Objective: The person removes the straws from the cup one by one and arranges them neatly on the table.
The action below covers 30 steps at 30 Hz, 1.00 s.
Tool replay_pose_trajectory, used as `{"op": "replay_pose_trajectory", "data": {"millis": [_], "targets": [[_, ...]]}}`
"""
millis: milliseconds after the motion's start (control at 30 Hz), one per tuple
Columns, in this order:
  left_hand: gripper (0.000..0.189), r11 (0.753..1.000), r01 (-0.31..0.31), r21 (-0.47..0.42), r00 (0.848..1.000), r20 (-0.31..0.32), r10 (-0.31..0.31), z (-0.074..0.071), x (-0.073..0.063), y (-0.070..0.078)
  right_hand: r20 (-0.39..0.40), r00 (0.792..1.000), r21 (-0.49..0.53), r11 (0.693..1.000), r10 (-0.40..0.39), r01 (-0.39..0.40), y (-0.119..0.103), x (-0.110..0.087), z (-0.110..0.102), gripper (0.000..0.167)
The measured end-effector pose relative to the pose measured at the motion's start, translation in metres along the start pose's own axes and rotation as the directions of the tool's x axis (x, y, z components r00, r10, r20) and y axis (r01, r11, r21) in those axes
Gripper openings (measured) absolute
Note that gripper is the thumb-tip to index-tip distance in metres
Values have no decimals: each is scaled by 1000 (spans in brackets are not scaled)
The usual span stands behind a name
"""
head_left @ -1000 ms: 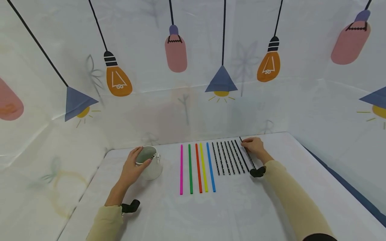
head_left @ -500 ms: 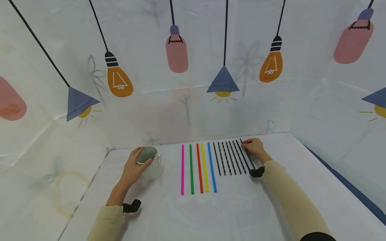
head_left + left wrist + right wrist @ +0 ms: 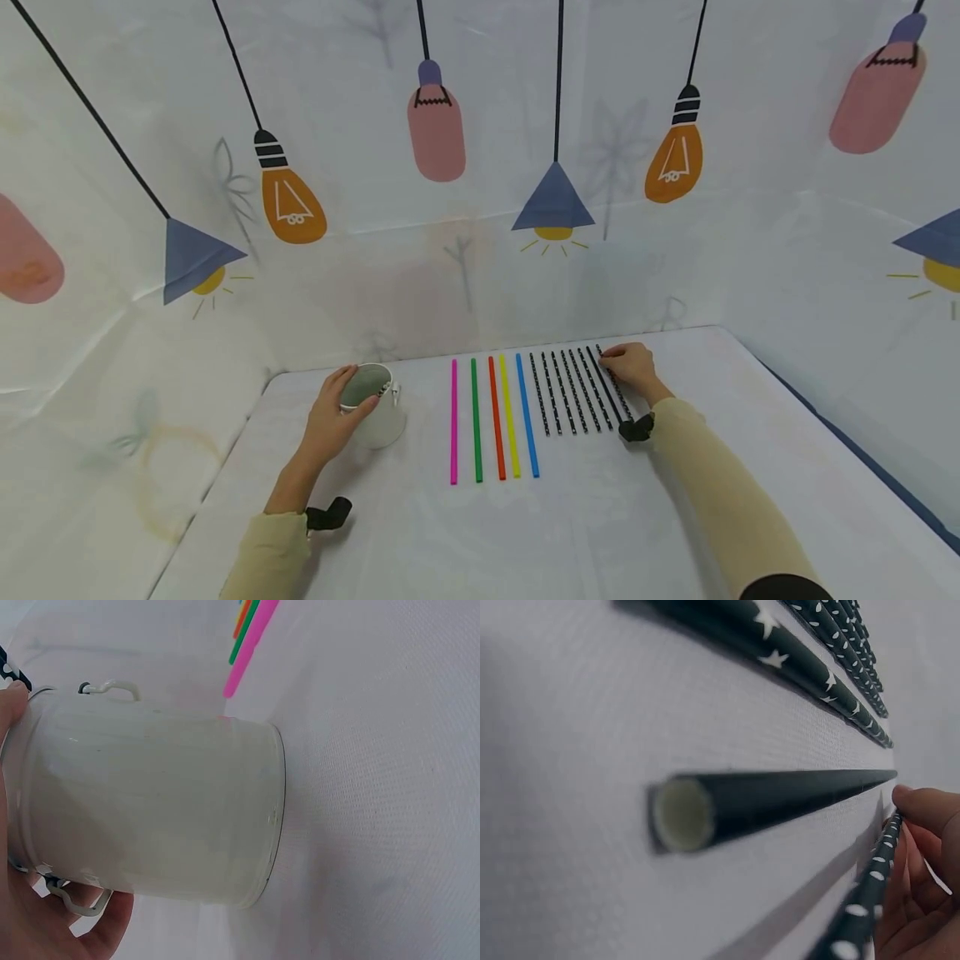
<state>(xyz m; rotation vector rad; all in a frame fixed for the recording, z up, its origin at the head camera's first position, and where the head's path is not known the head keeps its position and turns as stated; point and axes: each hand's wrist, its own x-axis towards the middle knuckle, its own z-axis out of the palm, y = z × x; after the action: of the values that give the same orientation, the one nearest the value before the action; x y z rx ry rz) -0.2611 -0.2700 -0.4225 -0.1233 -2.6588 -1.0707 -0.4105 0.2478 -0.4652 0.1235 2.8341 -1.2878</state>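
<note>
In the head view my left hand (image 3: pixel 333 417) holds a white enamel pot (image 3: pixel 380 425) at the table's left, thumb on the near side of its rim. The left wrist view shows the pot (image 3: pixel 165 802) with two small loop handles; the dotted end of something black (image 3: pixel 11 671) shows at its rim. My right hand (image 3: pixel 632 368) pinches a black straw with white dots (image 3: pixel 617 385) near its far end. Close beside it, in the right wrist view, lies a plain black straw (image 3: pixel 772 796), then a star-patterned one (image 3: pixel 780 656).
Several black patterned straws (image 3: pixel 562 392) lie side by side left of the plain one. Farther left are pink (image 3: pixel 453 425), green (image 3: pixel 476 421), red (image 3: pixel 497 421), yellow (image 3: pixel 509 417) and blue (image 3: pixel 527 417) straws. A printed white sheet (image 3: pixel 480 275) hangs behind the white table (image 3: pixel 465 542).
The dotted straw in my right hand has shifted slightly left, nearer to the plain black straw. My left hand and the pot have stayed in place.
</note>
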Motion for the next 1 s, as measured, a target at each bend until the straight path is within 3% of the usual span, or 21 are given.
{"op": "replay_pose_trajectory", "data": {"millis": [1000], "targets": [[75,1000,-19,-16,1000,-22,19,2,-1,-1,-27,999,-63,997,31,-33,2,5,6,33]]}}
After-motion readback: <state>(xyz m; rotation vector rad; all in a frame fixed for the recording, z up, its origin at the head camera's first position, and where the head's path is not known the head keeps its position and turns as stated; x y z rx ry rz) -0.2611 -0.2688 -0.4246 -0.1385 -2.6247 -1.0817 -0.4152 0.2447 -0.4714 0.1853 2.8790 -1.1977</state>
